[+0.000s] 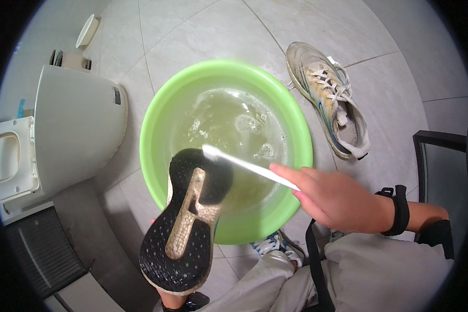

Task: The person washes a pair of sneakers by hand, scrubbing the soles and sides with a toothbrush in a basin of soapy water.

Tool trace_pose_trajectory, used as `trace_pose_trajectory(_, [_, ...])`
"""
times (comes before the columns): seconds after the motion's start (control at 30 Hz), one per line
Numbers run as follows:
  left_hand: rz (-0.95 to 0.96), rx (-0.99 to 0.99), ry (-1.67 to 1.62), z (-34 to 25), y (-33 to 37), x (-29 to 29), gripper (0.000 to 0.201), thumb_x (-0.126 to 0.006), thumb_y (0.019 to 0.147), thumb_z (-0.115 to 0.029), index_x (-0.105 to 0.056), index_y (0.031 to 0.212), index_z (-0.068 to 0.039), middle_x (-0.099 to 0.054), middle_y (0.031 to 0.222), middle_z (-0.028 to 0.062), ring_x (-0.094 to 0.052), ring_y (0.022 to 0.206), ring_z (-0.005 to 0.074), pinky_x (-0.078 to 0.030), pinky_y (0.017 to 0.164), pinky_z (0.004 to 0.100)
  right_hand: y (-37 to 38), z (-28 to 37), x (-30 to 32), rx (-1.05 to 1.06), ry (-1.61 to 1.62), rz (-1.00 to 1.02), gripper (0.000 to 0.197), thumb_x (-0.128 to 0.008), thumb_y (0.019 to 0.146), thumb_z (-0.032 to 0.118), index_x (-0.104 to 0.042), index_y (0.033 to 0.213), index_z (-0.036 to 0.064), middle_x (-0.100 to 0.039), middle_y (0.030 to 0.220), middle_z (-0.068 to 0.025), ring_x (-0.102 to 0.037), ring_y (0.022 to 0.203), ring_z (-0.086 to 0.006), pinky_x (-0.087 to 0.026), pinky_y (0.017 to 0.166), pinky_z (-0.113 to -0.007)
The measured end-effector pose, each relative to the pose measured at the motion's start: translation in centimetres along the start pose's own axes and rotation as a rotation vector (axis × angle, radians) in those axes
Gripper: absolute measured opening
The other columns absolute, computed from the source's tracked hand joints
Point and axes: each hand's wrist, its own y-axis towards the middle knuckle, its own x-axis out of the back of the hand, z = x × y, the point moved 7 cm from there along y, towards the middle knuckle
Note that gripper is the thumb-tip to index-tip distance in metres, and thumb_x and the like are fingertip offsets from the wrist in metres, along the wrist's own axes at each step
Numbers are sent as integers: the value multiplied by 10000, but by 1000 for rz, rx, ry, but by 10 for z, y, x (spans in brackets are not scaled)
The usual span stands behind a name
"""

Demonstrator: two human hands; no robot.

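From the head camera, the right hand [334,200] pinches a white toothbrush [247,165], its bristles at the black sole of a shoe [186,223] tilted over the green basin [301,156] of cloudy water. The left hand is almost wholly hidden beneath the shoe, grip unclear. A second sneaker [330,99] lies beside the basin.

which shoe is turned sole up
The shoe held over the green basin, black sole facing up. The other sneaker lies laces up on the floor tiles.
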Motion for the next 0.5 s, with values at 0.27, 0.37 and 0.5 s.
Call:
trace_pose_trajectory(0.27, [200, -219, 346, -23, 10, -19, 344, -462, 869, -216, -451, 1069, 63, -570, 966, 181, -574, 865, 196, -445, 799, 286, -11, -21, 10, 68, 48, -183, 451, -417, 794, -11, -397, 1231, 99, -480, 775, -153, -497, 582, -285, -407, 541, -360])
trace_pose_trajectory(0.37, [236, -278, 421, -31, 5, -25, 337, -449, 873, -218, -448, 1054, 66, -579, 947, 173, -583, 829, 182, -448, 777, 262, -11, -24, 17, -64, 258, -184, 397, -392, 802, -18, -448, 1185, 74, -498, 809, -148, -493, 589, -264, -407, 554, -334])
trace_pose_trajectory(0.5, [298, -375, 434, -39, -1, -39, 359, -443, 869, -220, -446, 1065, 81, -572, 962, 163, -576, 852, 175, -439, 792, 258, -10, -25, 17, -40, 368, -188, 380, -398, 791, -12, -465, 1159, 54, -518, 842, -131, -509, 616, -253, -417, 570, -321])
